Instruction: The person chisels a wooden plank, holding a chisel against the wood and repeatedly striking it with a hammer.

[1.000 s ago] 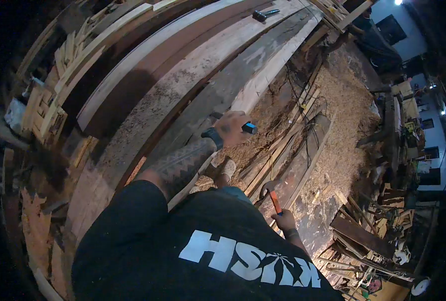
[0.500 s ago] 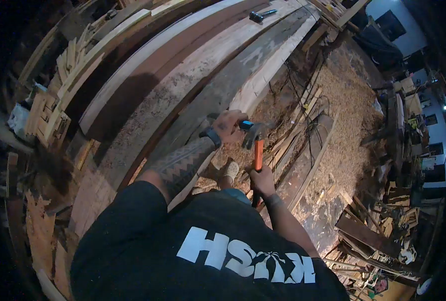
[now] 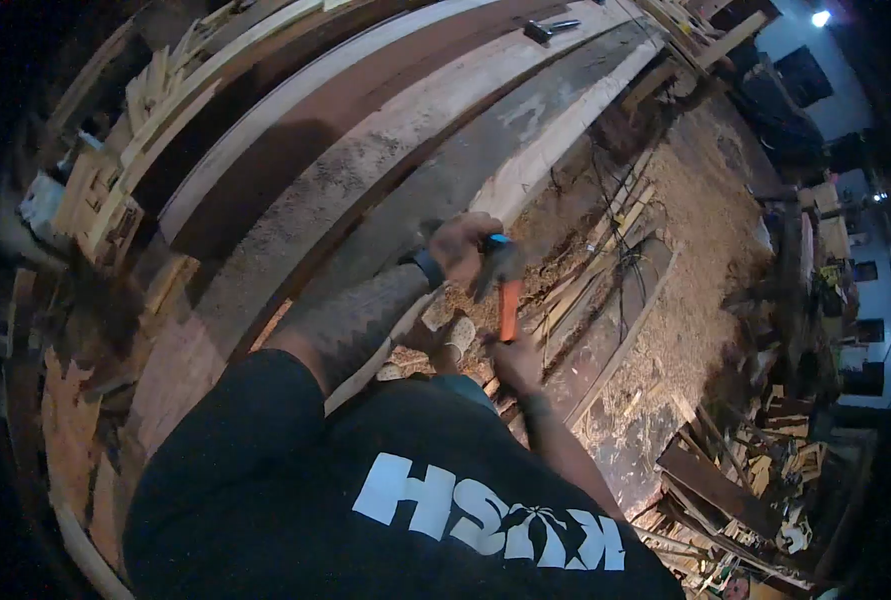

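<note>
My left hand (image 3: 455, 248), with a dark band at the wrist, is closed around a chisel (image 3: 497, 239) that has a blue-ended handle; its blade is hidden. This hand is over the edge of a long thick timber (image 3: 405, 190). My right hand (image 3: 517, 365) grips a hammer (image 3: 508, 310) by its orange and black handle. The hammer's head is blurred and close to the blue end of the chisel; I cannot tell whether they touch. Below the hands a shoe (image 3: 455, 340) shows among wood shavings.
Another dark tool with a handle (image 3: 550, 30) lies on the timbers at the far end. Long planks (image 3: 295, 140) run along the left. Loose strips and a beam (image 3: 615, 320) lie at right, beside shavings (image 3: 705, 250) on the floor. A scrap wood pile (image 3: 725, 490) is at lower right.
The hammer and my right hand have shifted slightly left and are now blurred, the head still by the chisel. The whole view has tilted a little. My left hand keeps its hold.
</note>
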Tool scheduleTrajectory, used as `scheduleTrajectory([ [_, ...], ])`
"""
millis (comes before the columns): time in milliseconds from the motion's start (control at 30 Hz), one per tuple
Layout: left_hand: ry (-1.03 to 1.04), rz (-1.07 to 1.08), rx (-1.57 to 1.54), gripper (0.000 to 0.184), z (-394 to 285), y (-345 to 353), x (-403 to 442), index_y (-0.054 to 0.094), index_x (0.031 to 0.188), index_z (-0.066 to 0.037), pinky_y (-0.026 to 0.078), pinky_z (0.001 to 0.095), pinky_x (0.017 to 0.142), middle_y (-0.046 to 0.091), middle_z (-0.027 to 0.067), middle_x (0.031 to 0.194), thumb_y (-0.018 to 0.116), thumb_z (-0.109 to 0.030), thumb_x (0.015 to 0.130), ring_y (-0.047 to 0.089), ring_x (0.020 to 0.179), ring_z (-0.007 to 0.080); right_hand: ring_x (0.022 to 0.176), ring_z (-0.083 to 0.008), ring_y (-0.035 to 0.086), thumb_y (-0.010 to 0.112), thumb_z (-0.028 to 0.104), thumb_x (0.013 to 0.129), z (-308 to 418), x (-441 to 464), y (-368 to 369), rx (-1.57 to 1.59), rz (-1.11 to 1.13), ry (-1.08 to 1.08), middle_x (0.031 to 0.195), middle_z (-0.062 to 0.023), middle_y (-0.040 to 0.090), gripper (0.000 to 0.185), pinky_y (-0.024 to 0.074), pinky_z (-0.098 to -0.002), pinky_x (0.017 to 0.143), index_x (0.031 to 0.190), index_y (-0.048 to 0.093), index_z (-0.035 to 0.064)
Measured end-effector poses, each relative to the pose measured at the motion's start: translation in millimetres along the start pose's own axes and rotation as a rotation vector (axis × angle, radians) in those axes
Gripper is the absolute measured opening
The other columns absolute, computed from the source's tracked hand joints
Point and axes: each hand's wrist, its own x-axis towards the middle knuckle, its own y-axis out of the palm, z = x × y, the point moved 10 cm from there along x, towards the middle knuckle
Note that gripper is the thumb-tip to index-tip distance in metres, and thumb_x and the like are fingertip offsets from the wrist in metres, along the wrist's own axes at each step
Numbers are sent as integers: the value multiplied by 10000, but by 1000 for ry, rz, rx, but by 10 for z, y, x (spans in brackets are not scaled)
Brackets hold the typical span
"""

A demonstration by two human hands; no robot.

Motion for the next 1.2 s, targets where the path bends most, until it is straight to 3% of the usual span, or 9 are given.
scheduleTrajectory([
  [67,-65,89,72,184,92,42,213,612,908,-61,468,489,712,580,178,813,708,-143,774,602,804,402,592,-122,556,650,227,984,88,25,434,1324,31,-36,687,24,541,127,458,-307,533,987,611,106],
  [133,-207,101,93,173,197,91,89,615,906,-64,470,488,712,583,177,820,697,-154,784,602,805,400,551,-112,541,625,148,989,-15,-191,-313,576,-616,-529,657,18,539,98,459,-312,509,918,579,98],
  [200,-164,89,109,179,200,140,114,618,900,-67,471,490,694,598,174,824,707,-193,809,601,773,396,633,-103,582,571,151,979,-174,-483,-1066,1140,-408,27,776,-15,607,155,475,-309,518,840,568,83],
  [333,-247,110,103,194,190,78,108,619,883,-66,466,497,674,597,179,811,718,-221,822,597,737,398,617,-115,443,520,256,985,-16,-1120,-2830,1752,-550,-773,729,21,451,312,446,-269,607,715,383,180],
  [433,-255,116,109,200,190,47,97,620,880,-64,465,501,683,593,181,807,722,-225,819,601,752,393,658,-125,498,536,238,992,-6,-1292,-2934,1219,-939,-927,802,18,539,193,471,-280,625,816,512,164],
  [533,-289,185,-106,218,646,329,-92,615,882,-62,464,500,700,588,179,806,737,-220,794,604,786,390,648,-130,498,533,210,975,-80,83,-689,479,-423,-178,770,15,526,183,475,-292,621,799,506,166],
  [733,-280,63,154,208,314,114,-74,620,845,-62,500,510,738,638,171,814,727,-222,765,646,822,395,626,-139,499,526,156,940,-670,-268,-962,862,-505,17,705,9,499,178,481,-315,613,765,495,169],
  [967,-310,81,155,177,309,72,66,647,846,-75,521,507,765,669,175,829,729,-208,765,686,859,365,637,-157,527,525,165,925,-322,-1720,-3393,1276,-1036,-1052,695,-11,509,155,494,-329,616,772,501,161],
  [1200,-175,23,241,303,455,200,-23,649,937,-73,485,499,750,640,173,864,783,-258,738,648,850,382,695,-186,590,534,274,943,-339,288,500,445,-213,-56,774,-49,573,172,514,-325,632,839,534,138],
])
